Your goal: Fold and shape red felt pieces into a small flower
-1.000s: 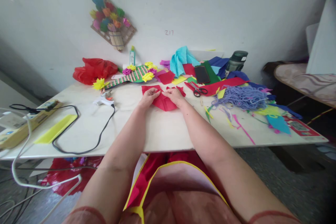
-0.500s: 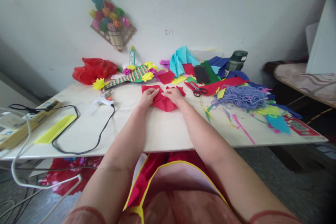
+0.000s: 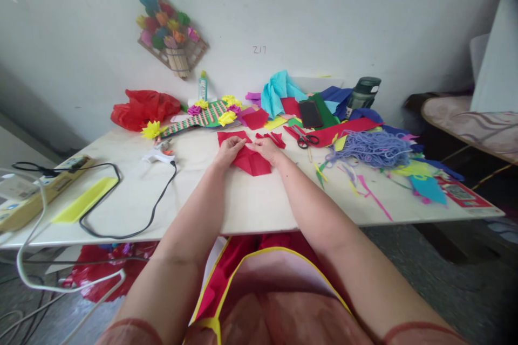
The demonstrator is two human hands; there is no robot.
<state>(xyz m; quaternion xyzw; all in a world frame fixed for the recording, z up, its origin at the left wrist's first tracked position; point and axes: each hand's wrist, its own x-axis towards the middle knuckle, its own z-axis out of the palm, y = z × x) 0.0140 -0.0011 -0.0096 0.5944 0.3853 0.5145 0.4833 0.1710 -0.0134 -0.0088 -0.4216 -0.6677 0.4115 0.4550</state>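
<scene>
At mid-bench [image 3: 251, 205], both hands work one red paper sheet [image 3: 253, 161], and the step in hand looks like folding/creasing it flat. Going L to R: left hand [image 3: 229, 150] presses the sheet's upper-left part, fingers curled down onto it, pinching an edge by the look of it. Right hand [image 3: 267, 149] sits just beside, fingertips on the upper-right part, holding the fold down. Sheet lies under and just in front of both hands. Next move prob needs firm, even pressure along the crease w/o shifting the paper. Scissors [image 3: 305, 139] lie near, to the right.
</scene>
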